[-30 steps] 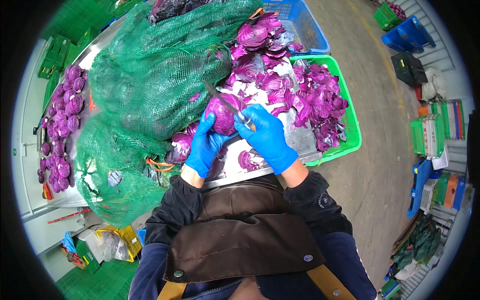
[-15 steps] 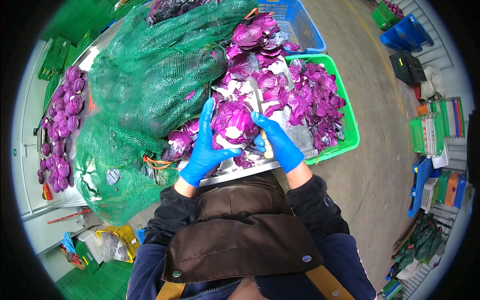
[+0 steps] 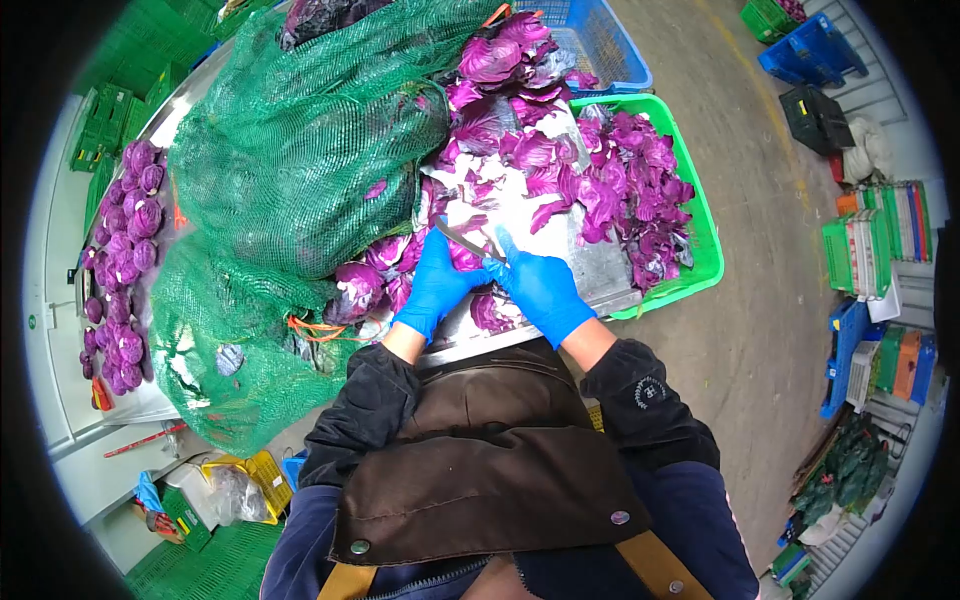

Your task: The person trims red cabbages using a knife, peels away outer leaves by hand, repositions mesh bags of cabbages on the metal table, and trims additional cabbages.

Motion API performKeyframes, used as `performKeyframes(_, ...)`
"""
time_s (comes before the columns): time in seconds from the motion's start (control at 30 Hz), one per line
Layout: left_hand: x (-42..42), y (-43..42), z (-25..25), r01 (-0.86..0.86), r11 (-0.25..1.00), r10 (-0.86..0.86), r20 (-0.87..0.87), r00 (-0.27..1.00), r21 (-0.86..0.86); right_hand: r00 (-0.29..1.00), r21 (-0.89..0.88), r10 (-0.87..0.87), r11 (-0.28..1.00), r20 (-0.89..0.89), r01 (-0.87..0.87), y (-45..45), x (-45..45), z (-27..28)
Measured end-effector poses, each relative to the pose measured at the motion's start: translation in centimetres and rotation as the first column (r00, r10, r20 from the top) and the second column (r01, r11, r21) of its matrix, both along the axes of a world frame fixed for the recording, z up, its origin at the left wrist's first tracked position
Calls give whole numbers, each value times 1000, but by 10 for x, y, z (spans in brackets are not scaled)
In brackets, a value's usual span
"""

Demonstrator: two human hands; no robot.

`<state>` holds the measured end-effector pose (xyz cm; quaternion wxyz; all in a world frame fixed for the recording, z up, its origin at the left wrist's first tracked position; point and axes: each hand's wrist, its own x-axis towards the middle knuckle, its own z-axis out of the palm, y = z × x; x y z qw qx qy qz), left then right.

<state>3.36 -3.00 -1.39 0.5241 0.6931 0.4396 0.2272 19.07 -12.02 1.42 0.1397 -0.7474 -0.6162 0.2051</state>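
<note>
Both hands wear blue gloves and are close together over the metal work table (image 3: 610,260). My right hand (image 3: 540,295) is closed round a knife (image 3: 460,241), whose blade points up and left, with its tip near my left fingers. My left hand (image 3: 436,288) is curled against a red cabbage (image 3: 464,258), mostly hidden under the blade and fingers. Loose purple leaves (image 3: 525,150) and pale trimmings lie just beyond. Left of my left hand, another red cabbage (image 3: 357,288) sits by the opening of a green mesh sack (image 3: 310,190).
A green crate (image 3: 712,245) full of trimmed leaves stands at the table's right edge. Behind it is a blue crate (image 3: 610,45). Several red cabbages (image 3: 125,240) lie on a surface at far left. Stacked crates (image 3: 890,240) line the right wall beyond the floor.
My hands have drawn closer together. The knife blade has swung from upright to slanting left across the cabbage, which was plainly visible before and is now mostly covered.
</note>
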Motion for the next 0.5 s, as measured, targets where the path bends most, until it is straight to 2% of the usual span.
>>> performKeyframes(0.07,1,3,10,78,997,-80,-82,993,-29,999,-20,42,999,-1,-42,8,3,-3)
performKeyframes(0.1,-1,7,7,92,989,-105,-113,988,-117,999,-14,12,1000,-43,-13,11,4,-2)
performKeyframes(0.13,-2,4,1,89,989,-103,-115,988,-121,999,-19,14,1000,-45,-15,13,5,-4)
performKeyframes(0.2,-5,-2,-12,67,994,-54,-148,987,88,926,-38,-138,990,-351,133,23,10,-10)
performKeyframes(0.23,-10,-12,-10,168,969,-141,-152,978,183,603,-265,-416,907,-681,326,34,17,-8)
performKeyframes(0.27,-12,-19,-8,210,927,-165,-167,972,311,711,-427,-455,873,-535,237,49,35,-3)
performKeyframes(0.3,-15,-17,-8,160,960,-136,-114,984,230,771,-300,-356,928,-527,224,55,35,-26)
performKeyframes(0.33,-17,-15,-9,111,983,-103,-57,993,145,829,-168,-259,965,-496,201,58,28,-26)
performKeyframes(0.37,-20,-12,-12,116,983,-116,-15,993,144,835,-240,-352,932,-424,271,53,22,-25)
performKeyframes(0.4,-23,-11,-5,115,981,-114,-13,993,157,874,-140,-326,945,-361,295,50,14,-20)
performKeyframes(0.47,-31,-12,-2,146,974,-155,40,987,171,874,-99,-343,939,-345,330,49,19,-48)
performKeyframes(0.5,-33,-16,4,143,975,-152,38,988,171,794,-103,-437,893,-422,437,48,21,-80)
